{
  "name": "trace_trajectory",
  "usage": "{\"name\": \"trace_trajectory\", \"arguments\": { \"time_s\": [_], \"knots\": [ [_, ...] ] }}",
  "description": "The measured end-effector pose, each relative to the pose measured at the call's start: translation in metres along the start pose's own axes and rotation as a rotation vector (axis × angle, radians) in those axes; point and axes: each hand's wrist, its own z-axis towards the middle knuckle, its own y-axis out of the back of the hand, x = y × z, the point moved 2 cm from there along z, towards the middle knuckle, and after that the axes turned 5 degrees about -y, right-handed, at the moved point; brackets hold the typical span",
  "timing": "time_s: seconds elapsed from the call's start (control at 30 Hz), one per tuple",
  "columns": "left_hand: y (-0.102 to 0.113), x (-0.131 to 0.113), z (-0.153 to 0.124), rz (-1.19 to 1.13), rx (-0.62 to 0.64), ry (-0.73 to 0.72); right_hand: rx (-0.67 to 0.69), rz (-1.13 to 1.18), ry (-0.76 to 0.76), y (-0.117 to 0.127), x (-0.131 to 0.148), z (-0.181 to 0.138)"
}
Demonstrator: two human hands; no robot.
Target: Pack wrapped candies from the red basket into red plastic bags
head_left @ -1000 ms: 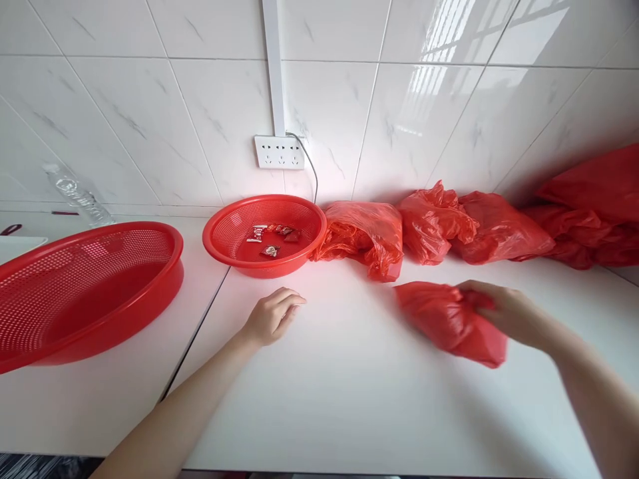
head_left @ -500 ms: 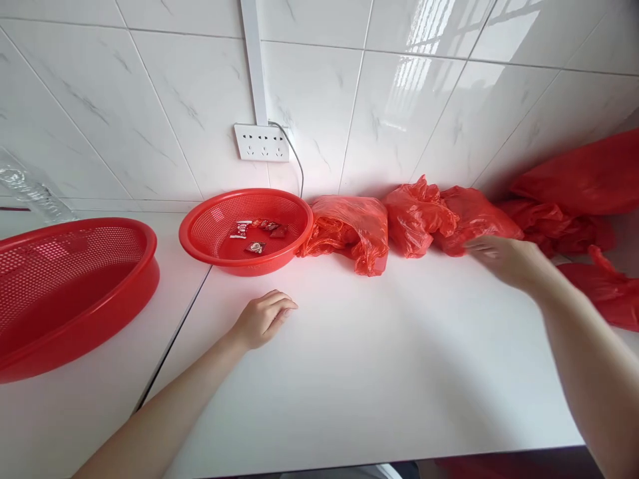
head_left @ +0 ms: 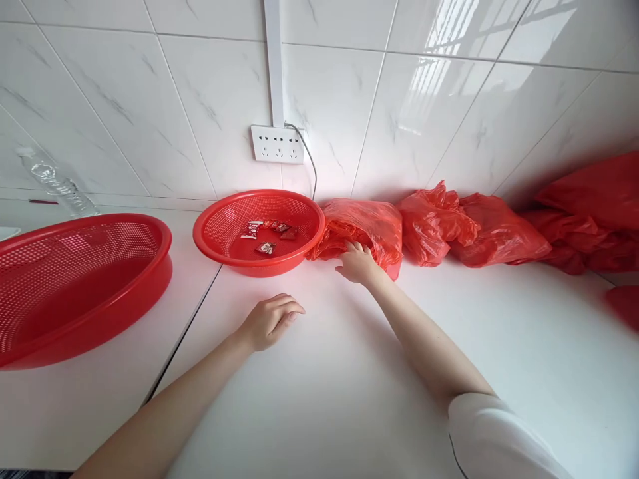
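Observation:
My right hand [head_left: 356,263] reaches across the white table [head_left: 349,386] to a crumpled red plastic bag [head_left: 372,225] lying against the tiled wall. Its fingers are curled into the bag's lower front edge. My left hand [head_left: 272,320] rests on the table in front of a small red mesh basket [head_left: 224,226], with its fingers loosely bent and nothing in them. The small basket holds a few wrapped sweets [head_left: 267,248] and stands just left of the bag.
A large red mesh basket [head_left: 74,286] sits on the left. More red bags [head_left: 492,234] are piled along the wall to the right, and another lies at the right edge [head_left: 624,305]. A wall socket [head_left: 277,144] and a plastic bottle [head_left: 54,186] are behind.
My right hand let go of a red bag at the right and swung left to the bag beside the small basket. My left hand stayed where it was.

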Motion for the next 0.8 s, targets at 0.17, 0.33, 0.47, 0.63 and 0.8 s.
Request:
{"name": "trace_trajectory", "arguments": {
  "time_s": [0.17, 0.33, 0.47, 0.63, 0.8],
  "knots": [
    [-0.001, -0.002, -0.001, 0.016, 0.019, -0.02, 0.022, 0.096, 0.07, 0.013, -0.009, -0.004],
    [-0.002, -0.006, 0.0, 0.027, 0.029, -0.053, 0.058, 0.479, 0.236, 0.043, -0.032, -0.014],
    [-0.002, -0.001, -0.001, 0.016, 0.023, -0.033, 0.003, 1.098, 0.148, 0.052, -0.051, -0.012],
    [-0.003, -0.001, 0.0, -0.047, -0.085, 0.097, 0.017, 1.492, 0.126, 0.063, -0.05, -0.02],
    [0.01, -0.015, 0.018, -0.258, -0.519, 0.257, 0.132, 1.544, 0.319, 0.083, -0.028, -0.048]
  ]
}}
